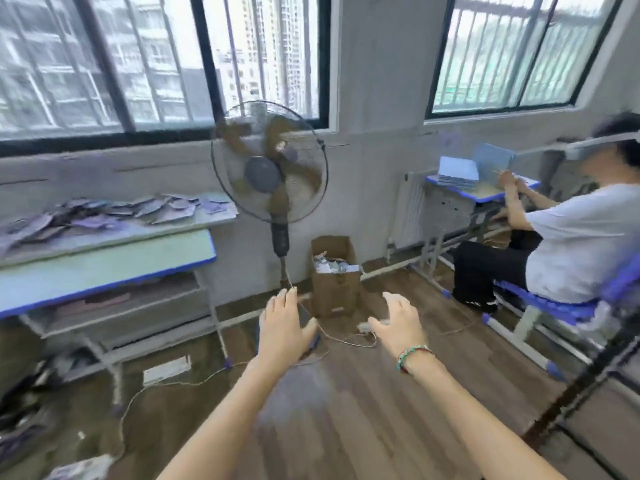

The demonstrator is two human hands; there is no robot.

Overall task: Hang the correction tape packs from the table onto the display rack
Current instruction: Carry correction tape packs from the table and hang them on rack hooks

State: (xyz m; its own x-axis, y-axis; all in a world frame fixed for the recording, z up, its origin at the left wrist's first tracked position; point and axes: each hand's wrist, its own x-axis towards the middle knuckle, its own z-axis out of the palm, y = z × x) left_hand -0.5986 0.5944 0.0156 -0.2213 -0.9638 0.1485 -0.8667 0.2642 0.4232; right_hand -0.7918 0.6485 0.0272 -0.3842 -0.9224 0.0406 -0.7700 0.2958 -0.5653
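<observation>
While the correction tape packs [114, 211] lay heaped on the table [145, 230] at the left, both hands hovered over the floor. The left hand [282, 327] and right hand [398, 323] were spread, holding nothing.

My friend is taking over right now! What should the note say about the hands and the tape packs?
Left hand: open, fingers spread, holding nothing, out over the floor.
Right hand: open too, empty, beaded bracelet on the wrist.
Correction tape packs: a loose pile on the far table at the left, beside the standing fan.
Done: none in hand; the picture is blurry and shows no hung packs.
Left: walk to the table, pick up packs, hang them. A dark frame at the right edge may be the rack; cannot tell.
</observation>
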